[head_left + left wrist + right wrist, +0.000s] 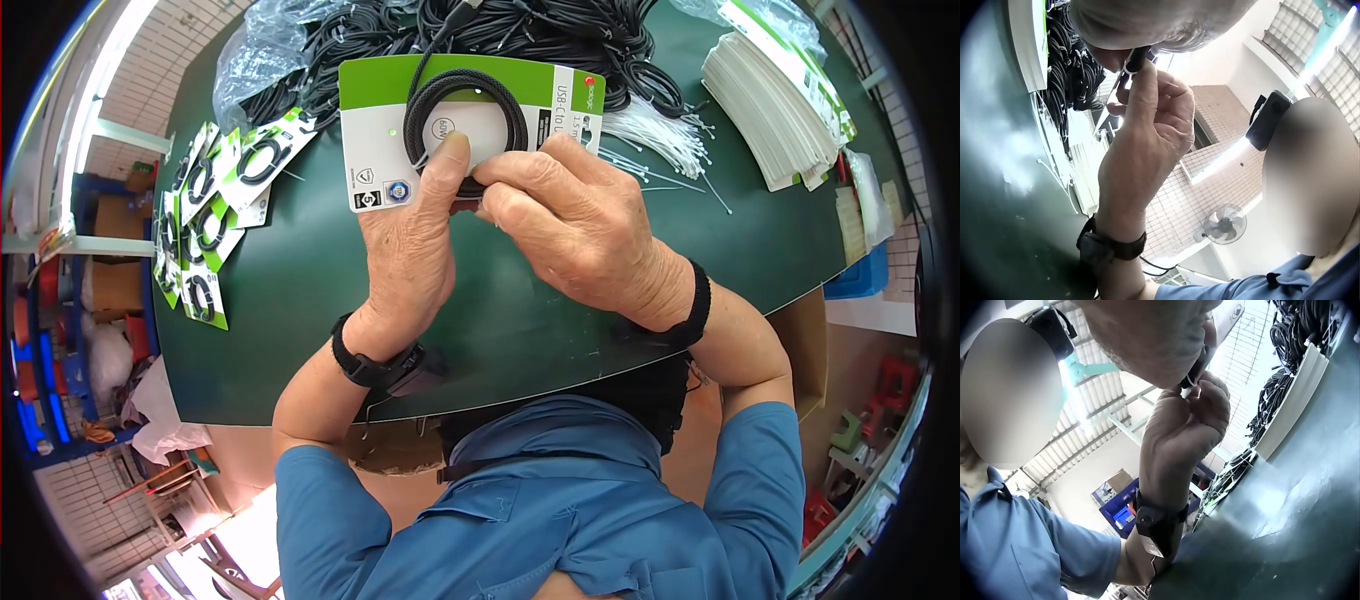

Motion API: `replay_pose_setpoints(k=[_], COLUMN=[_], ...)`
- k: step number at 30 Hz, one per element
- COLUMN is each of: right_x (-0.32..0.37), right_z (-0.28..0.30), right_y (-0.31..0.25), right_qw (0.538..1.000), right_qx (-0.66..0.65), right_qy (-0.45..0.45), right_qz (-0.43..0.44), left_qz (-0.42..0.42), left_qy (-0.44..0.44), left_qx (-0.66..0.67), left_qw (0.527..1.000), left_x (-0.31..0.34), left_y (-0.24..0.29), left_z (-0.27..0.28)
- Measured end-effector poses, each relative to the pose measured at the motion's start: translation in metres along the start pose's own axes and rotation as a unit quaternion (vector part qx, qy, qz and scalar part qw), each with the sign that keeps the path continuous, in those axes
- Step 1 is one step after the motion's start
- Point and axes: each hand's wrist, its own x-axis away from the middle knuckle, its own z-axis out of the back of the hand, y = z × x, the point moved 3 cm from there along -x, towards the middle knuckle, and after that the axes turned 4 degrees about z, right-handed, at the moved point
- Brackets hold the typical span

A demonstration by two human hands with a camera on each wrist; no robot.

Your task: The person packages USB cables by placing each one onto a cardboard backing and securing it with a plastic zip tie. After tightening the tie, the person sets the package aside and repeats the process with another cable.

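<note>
In the head view, a coiled black braided cable (515, 112) lies against a green and white USB-C packaging card (365, 130). My left hand (410, 240) grips the card's lower edge, thumb in front by the coil and fingers hidden behind. A pale cable tie (421, 161) shows at the coil's left side. My right hand (575, 225) has its thumb and fingers pinched together at the coil's lower right. A thin white tie end (1167, 81) sticks out between those fingers in the left wrist view. The right wrist view shows a white bit (1185, 392) between the two hands.
Finished-looking cards with coils (205, 230) lie at the left of the green table (500, 340). Black cables (550, 40) are heaped at the back, with loose white cable ties (660, 135) beside them. A stack of cards (765, 110) stands at the right. Clear plastic bags (262, 60) lie back left.
</note>
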Motion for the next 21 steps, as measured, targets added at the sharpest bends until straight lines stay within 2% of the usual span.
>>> replay_pose_setpoints(k=[5, 14, 18, 21], right_x=[0.001, 0.004, 0.002, 0.003], right_z=[0.000, 0.002, 0.002, 0.002], right_y=[0.003, 0.003, -0.006, -0.011], right_qw=[1.000, 0.999, 0.996, 0.994], right_qx=[-0.011, -0.032, -0.068, -0.085], right_qy=[-0.001, 0.014, 0.043, 0.048], right_qz=[-0.009, -0.003, 0.035, 0.055], left_qz=[0.032, 0.046, 0.023, -0.037], left_qy=[-0.026, -0.064, -0.037, -0.006], left_qx=[-0.042, -0.035, -0.046, -0.030], left_qw=[0.998, 0.996, 0.998, 0.999], left_x=[0.002, -0.001, -0.002, -0.005], left_y=[0.005, 0.001, 0.006, 0.007], left_z=[0.007, 0.007, 0.000, -0.006])
